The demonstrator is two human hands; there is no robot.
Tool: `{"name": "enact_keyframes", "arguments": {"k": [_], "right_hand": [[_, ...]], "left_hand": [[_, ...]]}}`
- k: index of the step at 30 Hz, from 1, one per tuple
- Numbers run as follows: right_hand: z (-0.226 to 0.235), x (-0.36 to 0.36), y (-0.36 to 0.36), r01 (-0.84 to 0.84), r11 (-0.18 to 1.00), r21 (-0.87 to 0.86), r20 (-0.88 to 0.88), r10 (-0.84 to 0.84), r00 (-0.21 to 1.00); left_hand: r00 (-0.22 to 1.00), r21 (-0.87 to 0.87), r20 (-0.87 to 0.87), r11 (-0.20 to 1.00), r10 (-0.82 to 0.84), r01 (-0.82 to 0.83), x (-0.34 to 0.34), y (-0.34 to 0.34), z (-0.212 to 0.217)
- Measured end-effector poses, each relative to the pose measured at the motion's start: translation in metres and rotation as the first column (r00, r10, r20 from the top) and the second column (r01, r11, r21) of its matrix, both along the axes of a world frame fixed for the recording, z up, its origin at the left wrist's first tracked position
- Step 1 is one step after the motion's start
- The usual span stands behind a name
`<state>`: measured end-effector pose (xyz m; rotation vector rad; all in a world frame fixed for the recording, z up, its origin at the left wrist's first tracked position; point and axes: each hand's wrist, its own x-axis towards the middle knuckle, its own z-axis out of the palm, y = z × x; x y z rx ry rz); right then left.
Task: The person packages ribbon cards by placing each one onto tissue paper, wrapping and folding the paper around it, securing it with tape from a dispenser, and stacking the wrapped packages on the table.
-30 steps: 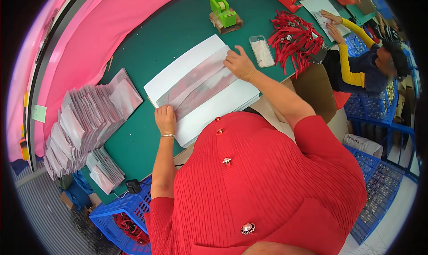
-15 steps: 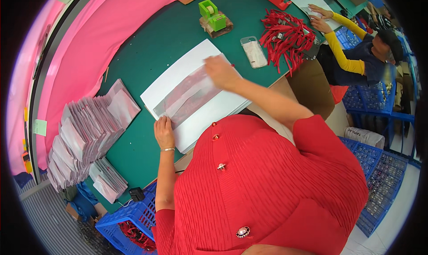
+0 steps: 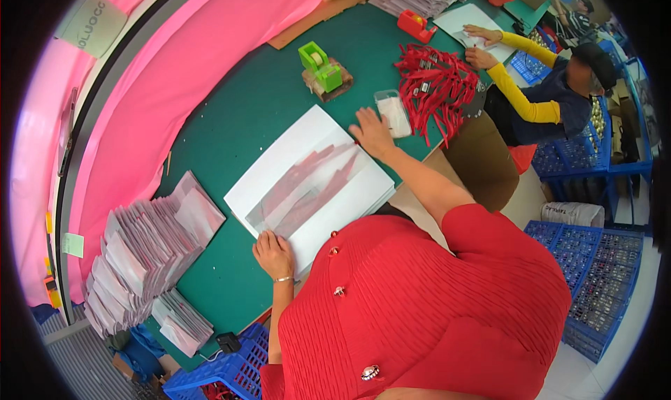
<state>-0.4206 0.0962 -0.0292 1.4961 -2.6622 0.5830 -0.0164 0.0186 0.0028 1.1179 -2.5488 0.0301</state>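
A stack of white paper sheets [image 3: 279, 183] lies at a slant on the green table, with a thin translucent greyish strip [image 3: 293, 204] across it, pinkish streaks showing in it. At the near left edge of the stack, my left hand [image 3: 273, 253] lies with its fingers on the paper beside the strip's end. My right hand [image 3: 374, 134] is off the far right edge of the stack, fingers spread and low over the table. It holds nothing. A clear shallow case [image 3: 393, 112] with something white in it lies just past those fingers.
A green tape dispenser [image 3: 321, 68] stands farther back, a red one [image 3: 417, 26] near a co-worker [image 3: 538, 96] at the right. Red straps [image 3: 437, 89] lie heaped beside the case. Folded pale packets [image 3: 150, 250] are piled at the left. Blue baskets [image 3: 587, 281] stand lower right.
My right hand has left the strip and moved right, onto the table beside the case, its fingers now spread. My left hand stays at the paper's near left edge. The view has shifted.
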Motion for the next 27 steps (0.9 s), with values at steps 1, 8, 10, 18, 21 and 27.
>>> {"name": "enact_keyframes", "arguments": {"k": [1, 8, 10, 18, 21, 27], "right_hand": [[0.009, -0.021, -0.013, 0.057, 0.970, -0.237, 0.109, -0.032, 0.993], [0.094, -0.101, -0.128, 0.330, 0.923, -0.198, 0.776, -0.058, 0.628], [0.093, -0.121, -0.144, 0.312, 0.949, -0.043, 0.809, -0.151, 0.568], [0.104, -0.122, -0.157, 0.584, 0.810, -0.048, 0.980, -0.075, 0.183], [0.124, -0.099, -0.142, 0.579, 0.812, -0.069, 0.971, -0.079, 0.227], [0.090, -0.073, -0.093, 0.624, 0.781, 0.041, 0.963, -0.197, 0.183]], "left_hand": [[1.000, 0.002, 0.009, 1.000, 0.003, -0.003, -0.001, -0.001, 0.000], [1.000, 0.039, 0.021, 0.999, 0.014, -0.015, 0.005, 0.001, -0.002], [1.000, 0.036, 0.015, 0.999, 0.011, -0.012, 0.001, -0.001, -0.001], [1.000, 0.044, 0.025, 0.999, 0.018, -0.019, -0.004, -0.001, 0.005], [0.999, 0.059, 0.034, 0.997, 0.041, -0.043, -0.002, 0.001, 0.004], [0.997, 0.057, 0.031, 0.996, 0.065, -0.066, -0.001, 0.001, 0.006]]}}
